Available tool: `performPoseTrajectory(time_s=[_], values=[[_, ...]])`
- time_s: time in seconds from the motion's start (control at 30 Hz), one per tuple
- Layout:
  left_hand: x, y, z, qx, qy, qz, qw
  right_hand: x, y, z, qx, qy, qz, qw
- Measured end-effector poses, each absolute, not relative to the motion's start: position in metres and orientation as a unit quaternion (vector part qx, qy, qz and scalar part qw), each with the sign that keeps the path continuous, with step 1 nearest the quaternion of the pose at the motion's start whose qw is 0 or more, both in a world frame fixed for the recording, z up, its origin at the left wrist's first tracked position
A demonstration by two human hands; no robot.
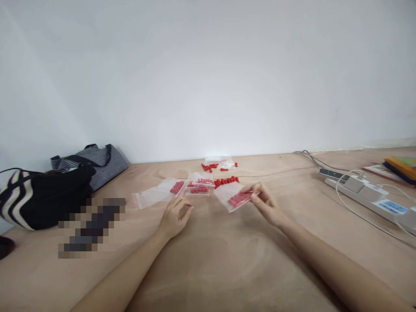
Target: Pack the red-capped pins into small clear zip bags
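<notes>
Pinched between the thumb and fingers of my right hand (264, 201) is a small clear zip bag (227, 195) with several red peg-like pieces in it. The bag is tilted a little above the wooden table. My left hand (177, 216) rests at the near edge of more zip bags, its thumb apart from its loosely bent fingers, and I see nothing in it. Beyond it lie filled bags with red pieces (199, 189) and a flat bag (146, 198) with a red seal line. A row of red pieces (226, 181) lies just behind the held bag.
Loose red pieces (210, 167) and clear bags (224, 161) lie farther back by the wall. A black bag (55, 197) and a striped bag (105, 162) stand at left beside a pixelated dark item (94, 225). At right are a power strip (367, 197) with cables and some books (399, 169).
</notes>
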State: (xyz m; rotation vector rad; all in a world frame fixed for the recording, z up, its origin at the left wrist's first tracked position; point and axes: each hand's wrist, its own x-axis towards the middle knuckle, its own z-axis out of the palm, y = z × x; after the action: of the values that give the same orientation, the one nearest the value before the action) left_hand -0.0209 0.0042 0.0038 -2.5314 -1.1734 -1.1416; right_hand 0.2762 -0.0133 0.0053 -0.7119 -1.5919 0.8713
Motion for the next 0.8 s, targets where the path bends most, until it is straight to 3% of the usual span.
performPoseTrajectory(time_s=[0.1,0.3,0.43,0.7,0.8], values=[[-0.024,0.010,-0.002,-0.810,-0.450,-0.359,0.109,0.308,0.009,0.004,-0.350,-0.590,0.348,0.639],[-0.045,0.035,-0.005,-0.696,-0.613,-0.323,0.188,0.347,0.047,-0.023,-0.443,-0.533,0.295,0.658],[-0.061,0.055,-0.003,-0.687,-0.658,-0.276,0.139,0.350,0.059,-0.040,-0.504,-0.556,0.253,0.611],[-0.070,0.075,-0.004,-0.714,-0.661,-0.225,0.048,0.351,0.064,-0.044,-0.604,-0.668,0.081,0.428],[-0.067,0.074,-0.003,-0.707,-0.663,-0.243,0.039,0.351,0.062,-0.044,-0.604,-0.678,0.025,0.418]])
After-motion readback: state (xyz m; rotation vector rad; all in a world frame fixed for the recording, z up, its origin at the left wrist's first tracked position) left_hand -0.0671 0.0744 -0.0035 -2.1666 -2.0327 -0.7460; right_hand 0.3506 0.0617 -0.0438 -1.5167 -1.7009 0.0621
